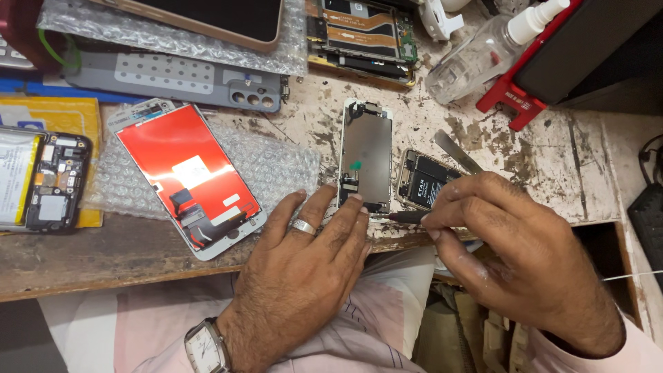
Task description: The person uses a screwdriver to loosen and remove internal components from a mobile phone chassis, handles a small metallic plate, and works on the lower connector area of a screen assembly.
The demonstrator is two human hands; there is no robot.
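Note:
A phone screen panel (pixel 365 153) lies face down on the worn bench, its metal back plate up. My left hand (pixel 304 269), with a ring and a wristwatch, presses its fingertips on the panel's near end. My right hand (pixel 511 249) grips a thin dark screwdriver (pixel 404 217) whose tip points at the panel's lower right corner. Just right of the panel lies the opened phone body (pixel 423 181) with a black battery, partly hidden by my right fingers.
A second screen with a red back (pixel 186 173) rests on bubble wrap (pixel 276 162) at the left. An opened phone (pixel 48 183) lies at the far left. A metal pry tool (pixel 456 150), spray bottle (pixel 483 52), red stand (pixel 514 100) and more phone parts (pixel 366 34) crowd the back.

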